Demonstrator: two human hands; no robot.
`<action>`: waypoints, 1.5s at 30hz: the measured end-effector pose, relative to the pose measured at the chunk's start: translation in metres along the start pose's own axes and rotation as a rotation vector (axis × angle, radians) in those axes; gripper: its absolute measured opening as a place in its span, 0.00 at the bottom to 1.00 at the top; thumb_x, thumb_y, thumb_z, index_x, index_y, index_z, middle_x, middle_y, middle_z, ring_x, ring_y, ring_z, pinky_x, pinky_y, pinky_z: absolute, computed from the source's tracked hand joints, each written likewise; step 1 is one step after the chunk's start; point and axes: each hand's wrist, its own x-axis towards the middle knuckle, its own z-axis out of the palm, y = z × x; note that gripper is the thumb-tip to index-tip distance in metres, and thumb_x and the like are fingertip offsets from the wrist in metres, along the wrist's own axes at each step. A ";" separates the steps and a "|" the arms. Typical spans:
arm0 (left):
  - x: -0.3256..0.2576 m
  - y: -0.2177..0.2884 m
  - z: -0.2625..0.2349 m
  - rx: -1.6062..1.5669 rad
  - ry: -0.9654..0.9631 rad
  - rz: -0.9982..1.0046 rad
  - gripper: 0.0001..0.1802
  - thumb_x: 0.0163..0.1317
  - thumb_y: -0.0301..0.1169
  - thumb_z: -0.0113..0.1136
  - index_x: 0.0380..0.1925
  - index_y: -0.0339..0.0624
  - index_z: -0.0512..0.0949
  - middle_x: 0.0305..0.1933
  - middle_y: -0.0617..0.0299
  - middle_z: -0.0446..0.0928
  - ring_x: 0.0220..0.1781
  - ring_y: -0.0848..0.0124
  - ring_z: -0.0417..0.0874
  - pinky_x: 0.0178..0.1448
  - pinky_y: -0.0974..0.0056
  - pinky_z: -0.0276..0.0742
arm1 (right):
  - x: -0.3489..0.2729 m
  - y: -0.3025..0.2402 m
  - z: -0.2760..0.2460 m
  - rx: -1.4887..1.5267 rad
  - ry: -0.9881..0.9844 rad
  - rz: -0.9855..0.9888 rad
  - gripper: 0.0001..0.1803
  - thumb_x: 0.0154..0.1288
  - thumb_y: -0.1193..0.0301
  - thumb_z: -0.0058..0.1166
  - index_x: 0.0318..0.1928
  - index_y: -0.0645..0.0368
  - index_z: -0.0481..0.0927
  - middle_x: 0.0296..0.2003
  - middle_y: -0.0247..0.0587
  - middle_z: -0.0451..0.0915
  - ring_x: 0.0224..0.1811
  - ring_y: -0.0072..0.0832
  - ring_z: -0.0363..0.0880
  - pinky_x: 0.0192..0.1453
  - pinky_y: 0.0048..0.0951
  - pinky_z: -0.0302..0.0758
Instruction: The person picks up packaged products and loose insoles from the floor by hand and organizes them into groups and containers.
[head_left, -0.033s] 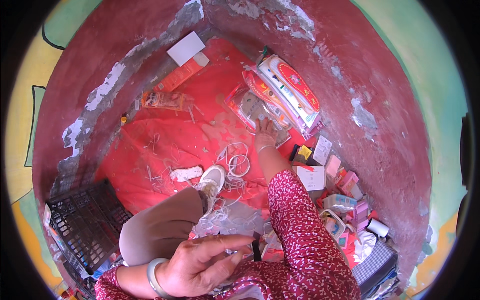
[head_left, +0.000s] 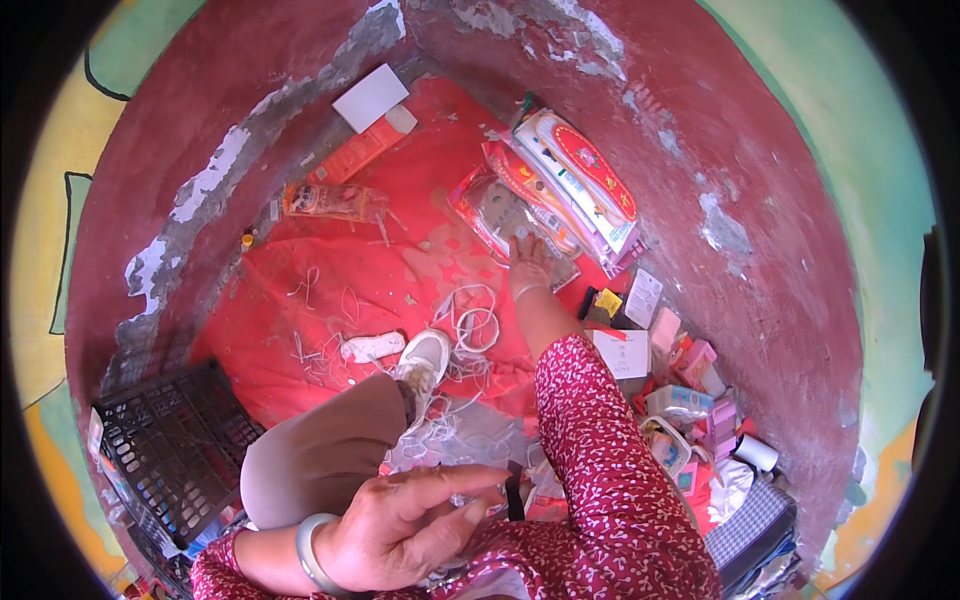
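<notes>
Two hands at work over a red cloth (head_left: pixel 330 300) spread on the floor. Right hand (head_left: pixel 528 258) stretched far out to the cloth's far right edge, fingers flat and spread on a clear packet (head_left: pixel 510 215) of small pieces, pressing rather than gripping; grip open, nothing closed inside it. Left hand (head_left: pixel 405 530) held close in at the near edge, fingers curled loosely round a bit of thin clear plastic (head_left: pixel 470 500), pinched lightly between thumb and fingertips; whether anything more sits inside that grip cannot be told. Kept near the body, seemingly to hold the bit ready while the other arm reaches.

Just beyond the packet, fanned against the wall: a stack of flat red and white packets (head_left: pixel 580 175), at least three, exact count hidden by overlap. Near the middle of the cloth, one coil of white cord (head_left: pixel 478 325) beside one white shoe (head_left: pixel 425 355), with loose string ends scattered about. Toward the far left corner, one orange box (head_left: pixel 362 148), one white card (head_left: pixel 370 95) and one clear wrapped packet (head_left: pixel 330 200). Off the near left corner, one black plastic crate (head_left: pixel 170 450). Along the right edge, a heap of small boxes (head_left: pixel 690 390), too jumbled to count
</notes>
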 end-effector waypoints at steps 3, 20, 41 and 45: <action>0.002 0.010 0.014 -0.031 -0.046 -0.058 0.16 0.64 0.22 0.45 0.52 0.33 0.70 0.39 0.59 0.79 0.34 0.80 0.77 0.39 0.74 0.73 | 0.010 0.040 0.008 0.104 -0.065 -0.020 0.32 0.62 0.67 0.39 0.68 0.47 0.48 0.67 0.47 0.49 0.68 0.40 0.51 0.65 0.42 0.57; 0.035 -0.020 0.137 0.132 0.052 0.181 0.13 0.65 0.31 0.46 0.42 0.35 0.76 0.29 0.63 0.77 0.16 0.88 0.59 0.21 0.80 0.53 | -0.715 0.394 0.124 -0.197 -0.024 0.287 0.14 0.58 0.71 0.42 0.44 0.58 0.76 0.44 0.39 0.76 0.46 0.33 0.76 0.49 0.35 0.73; 0.021 -0.064 0.136 0.368 0.256 0.079 0.17 0.62 0.39 0.49 0.44 0.39 0.75 0.31 0.62 0.77 0.21 0.82 0.65 0.26 0.75 0.63 | -0.748 0.110 0.403 2.901 1.674 1.882 0.17 0.67 0.62 0.38 0.48 0.61 0.69 0.39 0.50 0.78 0.38 0.39 0.79 0.37 0.37 0.78; 0.042 -0.097 0.134 0.336 0.181 0.035 0.17 0.62 0.38 0.48 0.45 0.38 0.75 0.31 0.61 0.77 0.20 0.82 0.66 0.26 0.76 0.65 | -0.841 0.127 0.496 3.030 1.371 1.665 0.19 0.62 0.65 0.38 0.47 0.66 0.68 0.36 0.52 0.78 0.28 0.35 0.77 0.28 0.31 0.76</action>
